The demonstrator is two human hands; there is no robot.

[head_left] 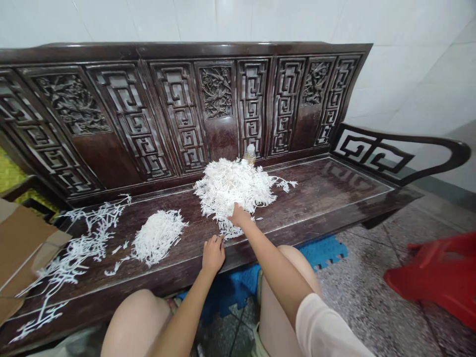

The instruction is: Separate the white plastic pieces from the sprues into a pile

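A large loose heap of branching white strands (232, 191) lies in the middle of a dark carved wooden bench seat (327, 186). My right hand (238, 215) rests on its front edge, with the fingers sunk among the strands. Just below, my left hand (213, 254) sits curled on the seat, its fingertips at the heap's lowest strands. A smaller, denser white bundle (158, 237) lies to the left of my hands, and longer sparse strands (80, 248) spread farther left. A small plastic bottle (250, 153) stands behind the large heap, partly hidden by it.
The bench's carved latticework backrest (219, 94) runs behind the seat, with an armrest (397, 153) at right. A flattened cardboard box (22, 248) overlaps the seat's left end. A red plastic stool (435, 277) stands on the speckled floor, and a blue foam mat (320, 253) lies under the bench.
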